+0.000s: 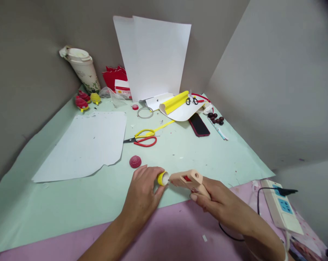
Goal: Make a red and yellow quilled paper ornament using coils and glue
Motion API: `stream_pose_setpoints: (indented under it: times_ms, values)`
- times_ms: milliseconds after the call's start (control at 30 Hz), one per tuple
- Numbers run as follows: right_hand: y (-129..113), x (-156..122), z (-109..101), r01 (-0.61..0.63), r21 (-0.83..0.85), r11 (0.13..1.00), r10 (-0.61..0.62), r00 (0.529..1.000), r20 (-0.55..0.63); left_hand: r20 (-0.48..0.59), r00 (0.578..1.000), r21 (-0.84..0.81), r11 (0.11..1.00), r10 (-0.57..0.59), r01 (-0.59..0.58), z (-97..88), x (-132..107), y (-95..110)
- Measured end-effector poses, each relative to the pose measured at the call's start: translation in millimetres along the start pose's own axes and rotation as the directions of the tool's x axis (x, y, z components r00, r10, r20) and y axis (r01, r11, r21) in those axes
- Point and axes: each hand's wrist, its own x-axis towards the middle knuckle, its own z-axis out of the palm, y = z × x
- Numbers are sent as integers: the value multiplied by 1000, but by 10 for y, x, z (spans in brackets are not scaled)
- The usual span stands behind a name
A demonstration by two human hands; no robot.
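My left hand (143, 190) pinches a small yellow cap-shaped piece (162, 178) with a white inside, held just above the pale green sheet (57, 203). My right hand (220, 203) grips a peach-coloured glue gun (187, 179) by its handle, the nozzle pointing left and touching the open face of the yellow piece. A dark red knobbly dome (135, 161) lies on the sheet just beyond my left hand. The gun's black cord (229, 233) runs off under my right wrist.
Red-and-yellow scissors (143, 137) and a cut white paper (83, 145) lie mid-table. At the back stand a propped white sheet (153, 54), a cup (83, 69), a yellow roll (176, 102), a phone (199, 125), dark beads (215, 118). A power strip (282, 206) sits at right.
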Motion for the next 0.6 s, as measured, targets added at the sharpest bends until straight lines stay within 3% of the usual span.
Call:
stream_pose_setpoints:
  times_ms: [600]
  values:
    - [11, -6, 4, -5, 49, 999, 4, 1000, 7, -27, 999, -22, 999, 33, -34, 12, -12, 13]
